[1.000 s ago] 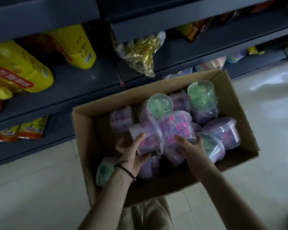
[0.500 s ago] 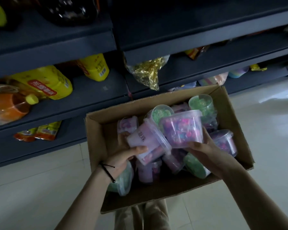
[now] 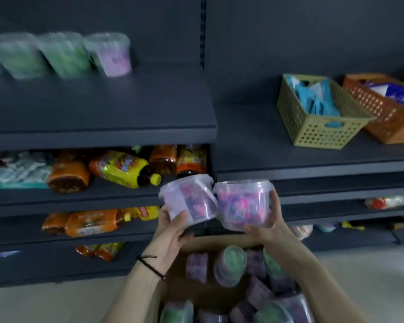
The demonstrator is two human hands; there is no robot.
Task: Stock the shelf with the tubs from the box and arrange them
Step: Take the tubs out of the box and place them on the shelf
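Head view, entry 1.

A: Hands?

B: Left hand [image 3: 170, 231]: fingers clamped round a clear tub [image 3: 189, 199] of pink and purple pieces. Right hand [image 3: 269, 227]: fingers wrapped round a second tub [image 3: 243, 203]. The tubs touch side by side, held above the box [image 3: 203, 241].

A: Shelf?

B: Upper shelf [image 3: 103, 108] carries a blurred row of tubs [image 3: 63, 54] at far left. Loose tubs [image 3: 231, 264] lie in the box.

left tub [image 3: 189, 199], right tub [image 3: 244, 203], clear, pink-filled, touching
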